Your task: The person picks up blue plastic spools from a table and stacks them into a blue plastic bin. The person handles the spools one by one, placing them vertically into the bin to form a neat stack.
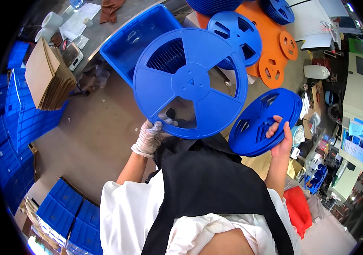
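A large blue plastic reel flange (215, 46), a disc with windows around a central hub, is held up in front of me. My left hand (149, 138), in a whitish glove, pinches its lower left rim, the fingers curled through a window. On the right, my bare right hand (282, 138) grips a tilted stack of similar blue reel flanges (253, 114), with fingers hooked into an opening. Behind the large flange, a blue plastic bin (120, 59) is partly covered. Closely set blue edges show through the flange's upper left window.
More blue reel flanges (228, 21) are stacked at the far side, beside orange flanges (268, 70). Brown cardboard sheets (47, 74) stand at the left near a grey table (134, 12). Blue crates (58, 208) lie lower left. Red cloth (296, 208) is at lower right.
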{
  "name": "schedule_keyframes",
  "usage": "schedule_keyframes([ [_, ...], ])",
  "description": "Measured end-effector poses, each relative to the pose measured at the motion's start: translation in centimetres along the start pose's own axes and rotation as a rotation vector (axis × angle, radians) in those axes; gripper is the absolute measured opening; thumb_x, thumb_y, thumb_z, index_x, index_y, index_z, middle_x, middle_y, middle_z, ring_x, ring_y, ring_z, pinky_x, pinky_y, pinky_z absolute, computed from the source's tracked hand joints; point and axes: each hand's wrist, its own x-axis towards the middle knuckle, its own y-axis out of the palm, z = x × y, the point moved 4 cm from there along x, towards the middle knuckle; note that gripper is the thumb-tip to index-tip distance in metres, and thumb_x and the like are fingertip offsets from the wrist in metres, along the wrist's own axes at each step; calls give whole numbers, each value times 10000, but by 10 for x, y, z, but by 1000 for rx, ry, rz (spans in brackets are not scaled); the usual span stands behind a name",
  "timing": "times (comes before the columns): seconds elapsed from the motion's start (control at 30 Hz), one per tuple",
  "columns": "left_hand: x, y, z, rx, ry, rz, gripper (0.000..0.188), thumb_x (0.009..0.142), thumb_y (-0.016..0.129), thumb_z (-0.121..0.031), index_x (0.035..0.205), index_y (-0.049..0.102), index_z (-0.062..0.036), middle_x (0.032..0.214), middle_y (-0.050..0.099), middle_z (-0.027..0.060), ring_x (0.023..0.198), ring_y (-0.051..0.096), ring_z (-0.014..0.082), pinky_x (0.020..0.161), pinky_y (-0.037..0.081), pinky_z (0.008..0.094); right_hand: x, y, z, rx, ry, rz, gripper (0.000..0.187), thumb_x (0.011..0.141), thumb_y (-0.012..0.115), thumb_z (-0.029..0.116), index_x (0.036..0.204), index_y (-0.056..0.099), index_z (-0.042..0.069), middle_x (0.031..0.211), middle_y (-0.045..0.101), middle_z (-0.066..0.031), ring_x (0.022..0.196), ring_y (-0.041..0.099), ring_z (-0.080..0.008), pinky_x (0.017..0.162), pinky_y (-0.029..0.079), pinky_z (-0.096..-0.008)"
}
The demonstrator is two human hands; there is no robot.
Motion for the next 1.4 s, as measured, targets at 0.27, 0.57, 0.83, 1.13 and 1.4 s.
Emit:
schedule_keyframes([
  [0.27,23,-2,8,8,57,-121,382,898,692,-199,1219,548,-49,1102,649,123,1092,640,327,909,575,476,23,-45,-2,143,54,-76,457,1008,481,385,1220,533,-18,789,542,-38,685,515,-145,616,439,-280],
  [0.57,129,-17,14,247,235,-573,239,982,510,-80,1209,494,-10,1087,613,138,1008,645,293,840,597,457,86,-115,8,174,124,-96,437,981,518,390,1185,556,7,764,579,-55,680,543,-171,610,452,-307],
  [0.83,302,-14,21,385,235,-620,199,997,506,-147,1189,541,-111,1045,652,78,966,656,239,778,556,407,126,-133,24,-13,194,-164,410,973,517,361,1154,557,-5,728,587,-82,644,561,-193,593,477,-317],
  [1.13,390,-44,-1,436,73,-461,252,995,505,-122,1243,531,-83,1075,648,95,1015,651,248,807,558,422,140,-95,5,5,259,-289,411,961,524,348,1147,554,-18,733,598,-103,630,583,-213,576,501,-342],
  [1.4,497,-88,52,1080,-305,-493,726,954,531,-468,1501,281,-62,1503,378,187,1410,329,337,1147,274,369,138,-47,-19,-11,318,-291,447,958,525,351,1193,529,-29,760,620,-125,636,612,-237,584,521,-353],
])
